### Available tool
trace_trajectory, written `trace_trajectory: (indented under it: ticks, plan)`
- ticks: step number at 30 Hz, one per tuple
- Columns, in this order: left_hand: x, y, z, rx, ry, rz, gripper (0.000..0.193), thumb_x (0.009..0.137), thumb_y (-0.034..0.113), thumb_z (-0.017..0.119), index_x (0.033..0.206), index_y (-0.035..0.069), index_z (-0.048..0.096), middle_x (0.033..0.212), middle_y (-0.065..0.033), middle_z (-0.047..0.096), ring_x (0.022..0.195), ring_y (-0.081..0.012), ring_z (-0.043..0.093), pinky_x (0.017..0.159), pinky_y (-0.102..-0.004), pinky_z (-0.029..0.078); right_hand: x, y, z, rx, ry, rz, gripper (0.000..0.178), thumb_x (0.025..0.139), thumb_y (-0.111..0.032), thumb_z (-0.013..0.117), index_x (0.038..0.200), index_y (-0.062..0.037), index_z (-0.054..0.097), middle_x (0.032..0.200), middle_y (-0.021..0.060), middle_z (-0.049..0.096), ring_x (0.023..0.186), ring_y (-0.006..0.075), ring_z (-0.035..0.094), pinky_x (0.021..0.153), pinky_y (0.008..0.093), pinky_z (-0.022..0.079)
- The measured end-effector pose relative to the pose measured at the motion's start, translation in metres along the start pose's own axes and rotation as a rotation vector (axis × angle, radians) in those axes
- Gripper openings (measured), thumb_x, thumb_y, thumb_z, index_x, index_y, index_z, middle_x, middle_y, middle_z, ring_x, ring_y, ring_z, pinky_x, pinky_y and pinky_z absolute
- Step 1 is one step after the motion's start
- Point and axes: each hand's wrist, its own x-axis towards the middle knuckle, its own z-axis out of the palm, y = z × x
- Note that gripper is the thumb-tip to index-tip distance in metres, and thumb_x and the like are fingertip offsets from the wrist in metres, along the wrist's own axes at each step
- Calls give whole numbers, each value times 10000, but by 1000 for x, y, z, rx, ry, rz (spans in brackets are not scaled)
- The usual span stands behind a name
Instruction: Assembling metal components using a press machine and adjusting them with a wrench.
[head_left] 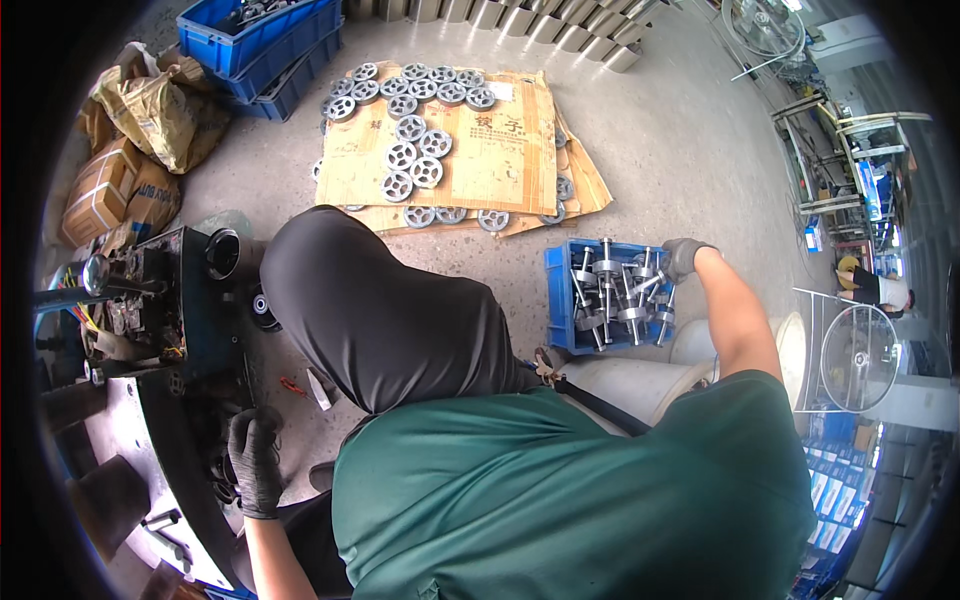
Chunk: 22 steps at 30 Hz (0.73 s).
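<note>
My right hand (686, 259), in a dark grey glove, reaches to the far right corner of a blue plastic crate (557, 300). Its fingers are closed around the end of a metal shaft (650, 283) with a round collar. Several similar collared shafts (606, 268) lie jumbled in the crate. My left hand (256, 462), gloved too, is beside the dark machine (205, 350) at the left. Its fingers are slightly bent and apart, with nothing visible in them. On the floor near it lie red-handled pliers (293, 386) and a flat pale strip (319, 390).
Grey spoked wheels (400, 155) rest on cardboard sheets (500, 150) ahead. Stacked blue crates (235, 50) and brown sacks (165, 120) stand far left. White drums (630, 385) flank the shaft crate. Another person (880, 291) is far right, near metal racks (850, 150).
</note>
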Motion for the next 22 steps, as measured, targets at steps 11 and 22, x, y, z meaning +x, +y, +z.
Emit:
trace_trajectory:
  ticks: [11,22]
  plan:
    - [7,-22,-4,23,18,40,204,1042,237,662,1110,44,668,1005,-21,626,900,-119,557,847,-297,474,59,-30,58,47,271,-52,609,813,-227,779,1405,-162,649,1270,133,744,1166,348,705,1016,441,542]
    - [-23,-1,-22,-26,149,34,161,1055,106,643,1191,19,651,988,-31,672,906,-120,636,761,-263,518,111,-111,15,28,132,-227,519,813,-222,755,1279,5,721,1266,267,724,1136,362,727,989,433,578]
